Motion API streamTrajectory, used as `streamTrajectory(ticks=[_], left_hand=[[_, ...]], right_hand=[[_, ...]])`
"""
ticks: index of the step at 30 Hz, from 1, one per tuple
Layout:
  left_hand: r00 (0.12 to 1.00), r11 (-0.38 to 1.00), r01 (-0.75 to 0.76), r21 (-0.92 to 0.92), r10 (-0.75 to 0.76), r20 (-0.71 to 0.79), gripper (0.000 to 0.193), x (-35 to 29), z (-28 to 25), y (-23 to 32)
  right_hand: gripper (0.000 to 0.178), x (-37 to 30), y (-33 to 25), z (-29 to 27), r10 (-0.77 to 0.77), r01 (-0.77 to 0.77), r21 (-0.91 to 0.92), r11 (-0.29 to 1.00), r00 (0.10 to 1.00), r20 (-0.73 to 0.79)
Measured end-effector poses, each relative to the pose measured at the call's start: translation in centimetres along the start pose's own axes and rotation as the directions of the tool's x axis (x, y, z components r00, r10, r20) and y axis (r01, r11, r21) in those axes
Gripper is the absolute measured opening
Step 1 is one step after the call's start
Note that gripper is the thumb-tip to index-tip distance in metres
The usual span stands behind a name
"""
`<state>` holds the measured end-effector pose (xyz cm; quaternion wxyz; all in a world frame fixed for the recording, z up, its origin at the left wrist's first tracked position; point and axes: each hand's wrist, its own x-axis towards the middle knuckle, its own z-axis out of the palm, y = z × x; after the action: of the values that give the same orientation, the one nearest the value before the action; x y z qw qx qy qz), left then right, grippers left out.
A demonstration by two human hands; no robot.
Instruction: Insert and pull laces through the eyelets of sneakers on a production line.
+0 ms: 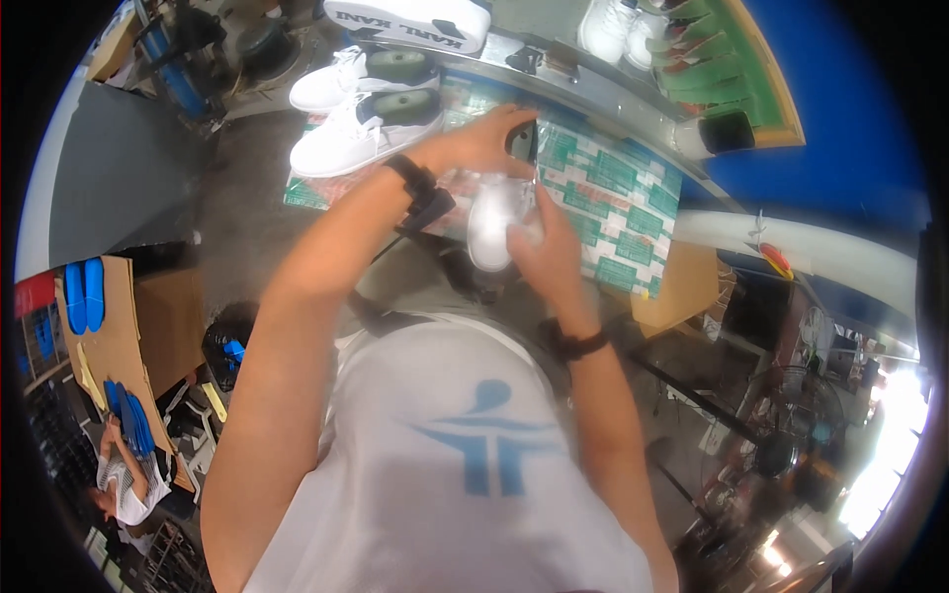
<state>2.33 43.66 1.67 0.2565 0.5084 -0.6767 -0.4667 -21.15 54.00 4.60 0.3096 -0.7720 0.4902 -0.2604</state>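
- step in hand, as judged: the white shoe (491, 222) at centre is being handled above the patterned green sheet (613, 203).
- left hand (479, 143) at 12 o'clock, fingers clenched over the shoe's dark top end.
- right hand (544, 247) at 3 o'clock of the shoe, fingers grasping its side.
- any next move needs a steady two-handed grip.
- pair of white shoes (361, 114) at 10 o'clock, close by, crowding the sheet.
- blue insoles (84, 295) far at 9 o'clock.

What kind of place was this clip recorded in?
Most likely a shoe workshop or factory line. Both hands hold a white shoe over a bench; two finished white sneakers sit nearby, and blue insoles lie on cardboard at left.
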Motion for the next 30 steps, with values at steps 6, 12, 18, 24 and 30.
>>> streamTrajectory(ticks=[6,12,18,24,30], left_hand=[[0.998,0.997,-0.061,0.043,0.062,-0.014,0.103,0.8,0.4,-1.7],[0.995,0.995,-0.095,-0.012,0.095,-0.026,0.098,0.7,0.2,-1.9],[0.992,0.993,-0.119,-0.017,0.118,-0.048,0.098,0.8,0.0,-2.1],[0.988,0.988,-0.094,-0.126,0.108,0.107,0.1,0.4,-1.3,-0.4],[0.988,0.988,-0.149,-0.034,0.151,0.042,0.097,1.1,-0.8,-1.8]], right_hand=[[0.096,-1.0,1.0,-1.7,-0.154,0.189,-0.364,0.912,0.98,0.125],[0.091,-6.7,-4.4,-8.2,0.052,0.035,-0.261,0.965,0.946,0.32],[0.09,-2.5,-1.4,-2.3,-0.131,0.134,-0.098,0.986,0.991,0.035],[0.091,-0.6,-0.1,1.8,-0.192,0.196,-0.103,0.975,0.98,0.044],[0.088,-0.5,-2.2,5.6,-0.009,0.011,0.073,0.997,0.999,-0.032]])
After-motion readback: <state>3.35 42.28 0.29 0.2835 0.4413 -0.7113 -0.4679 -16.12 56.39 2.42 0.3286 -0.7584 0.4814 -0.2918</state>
